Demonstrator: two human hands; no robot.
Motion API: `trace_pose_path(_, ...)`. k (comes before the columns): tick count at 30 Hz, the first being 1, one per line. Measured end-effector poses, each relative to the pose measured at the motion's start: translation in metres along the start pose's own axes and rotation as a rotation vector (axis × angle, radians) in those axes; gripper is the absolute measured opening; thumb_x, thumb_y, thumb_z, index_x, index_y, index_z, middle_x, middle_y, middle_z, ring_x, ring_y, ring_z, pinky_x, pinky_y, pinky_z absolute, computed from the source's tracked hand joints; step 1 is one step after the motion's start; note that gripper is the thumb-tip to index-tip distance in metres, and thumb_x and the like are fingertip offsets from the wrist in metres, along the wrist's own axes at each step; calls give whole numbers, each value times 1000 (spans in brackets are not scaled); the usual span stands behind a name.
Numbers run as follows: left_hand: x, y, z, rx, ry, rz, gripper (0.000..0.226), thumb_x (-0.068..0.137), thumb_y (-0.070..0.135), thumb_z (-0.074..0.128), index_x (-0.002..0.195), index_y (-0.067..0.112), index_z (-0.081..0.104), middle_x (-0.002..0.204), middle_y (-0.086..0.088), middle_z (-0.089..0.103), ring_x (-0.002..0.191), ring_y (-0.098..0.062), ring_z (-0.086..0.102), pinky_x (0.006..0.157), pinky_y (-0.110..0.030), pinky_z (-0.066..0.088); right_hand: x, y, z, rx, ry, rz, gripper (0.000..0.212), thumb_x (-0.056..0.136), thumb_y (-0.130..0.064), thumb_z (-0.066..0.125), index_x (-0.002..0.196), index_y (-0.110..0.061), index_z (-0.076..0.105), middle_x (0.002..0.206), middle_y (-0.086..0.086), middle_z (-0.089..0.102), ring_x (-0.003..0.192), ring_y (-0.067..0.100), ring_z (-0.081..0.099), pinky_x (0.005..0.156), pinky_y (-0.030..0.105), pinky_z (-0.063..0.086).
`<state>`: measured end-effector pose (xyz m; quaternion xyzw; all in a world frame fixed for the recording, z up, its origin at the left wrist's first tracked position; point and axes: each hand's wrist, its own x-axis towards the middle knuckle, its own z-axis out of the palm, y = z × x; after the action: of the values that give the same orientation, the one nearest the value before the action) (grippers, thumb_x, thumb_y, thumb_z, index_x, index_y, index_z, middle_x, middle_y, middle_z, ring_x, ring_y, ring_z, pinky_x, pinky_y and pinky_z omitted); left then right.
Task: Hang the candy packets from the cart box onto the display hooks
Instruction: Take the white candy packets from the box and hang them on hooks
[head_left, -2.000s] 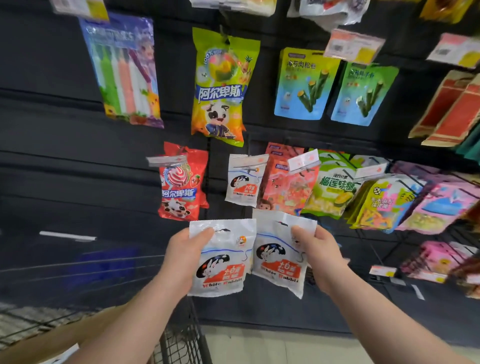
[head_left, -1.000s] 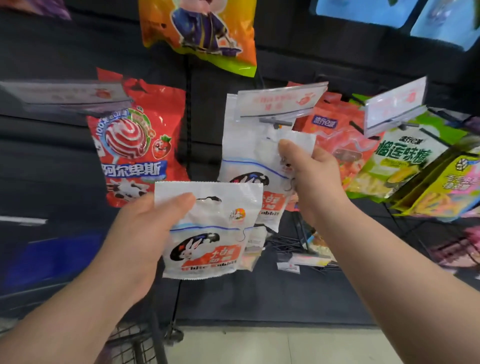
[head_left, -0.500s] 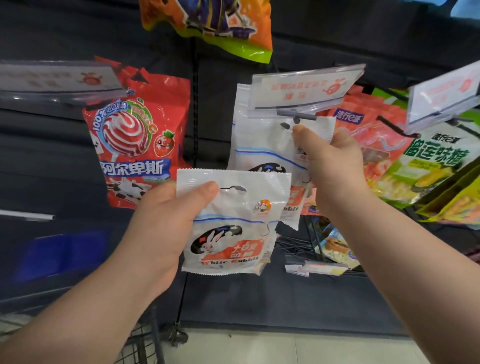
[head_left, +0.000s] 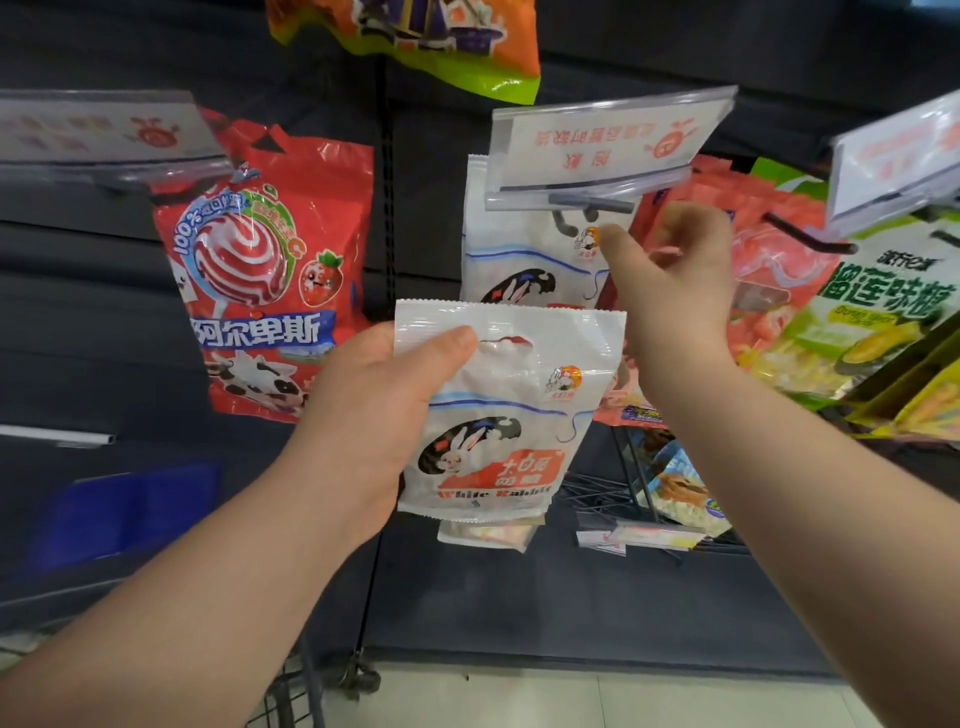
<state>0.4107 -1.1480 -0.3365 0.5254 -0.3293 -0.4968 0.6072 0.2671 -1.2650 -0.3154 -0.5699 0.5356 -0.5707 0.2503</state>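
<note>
My left hand (head_left: 363, 415) grips a white White Rabbit candy packet (head_left: 514, 415) by its upper left corner, thumb on the front, and holds it upright in front of the display. Just above and behind it, a second white packet (head_left: 514, 260) hangs on a black display hook (head_left: 563, 221) under a clear price tag holder (head_left: 608, 140). My right hand (head_left: 670, 291) is at that packet's upper right corner. Its thumb lies on the front by the small logo and its fingers curl beside the edge.
A red lollipop bag (head_left: 260, 270) hangs to the left, pink packets (head_left: 769, 249) and green durian bags (head_left: 878, 312) to the right, an orange-green bag (head_left: 415, 36) above. A wire basket (head_left: 597, 493) sits lower right. The cart's wire edge (head_left: 296, 696) shows at the bottom.
My right hand has slid its packet onto the hook under the price tag, where it hangs. My left hand has kept its packet and risen slightly. The view has moved closer.
</note>
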Motion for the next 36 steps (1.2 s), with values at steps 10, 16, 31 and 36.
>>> trace_pose_path(10, 18, 12, 28, -53, 0, 67, 9, 89, 17, 63, 96, 16, 69, 87, -2, 77, 76, -17, 74, 64, -32, 61, -45, -9, -36, 316, -432, 147, 9, 88, -14, 62, 86, -20, 68, 76, -5, 74, 71, 9, 69, 61, 25, 57)
trace_pose_path(16, 33, 23, 48, -74, -1, 163, 9, 91, 13, 61, 88, 18, 67, 82, 2, 75, 77, -15, 73, 70, -32, 61, -25, -14, -32, 376, -343, 170, 7, 90, -15, 61, 93, -17, 66, 86, -1, 72, 77, 12, 69, 66, 29, 58)
trace_pose_path(31, 51, 26, 53, -82, 128, 261, 19, 88, 9, 64, 75, 21, 66, 66, 6, 72, 68, -14, 71, 68, -34, 61, -12, -18, -12, 280, -274, 125, 6, 86, -18, 66, 81, -20, 66, 90, 10, 74, 86, 30, 70, 75, 50, 58)
trace_pose_path(36, 62, 19, 51, -14, 142, 232, 13, 90, 15, 64, 80, 25, 66, 76, 6, 72, 73, -12, 72, 68, -30, 60, -7, -12, -9, 176, -267, 92, 7, 87, -21, 65, 80, -21, 65, 86, 7, 72, 87, 29, 69, 77, 49, 57)
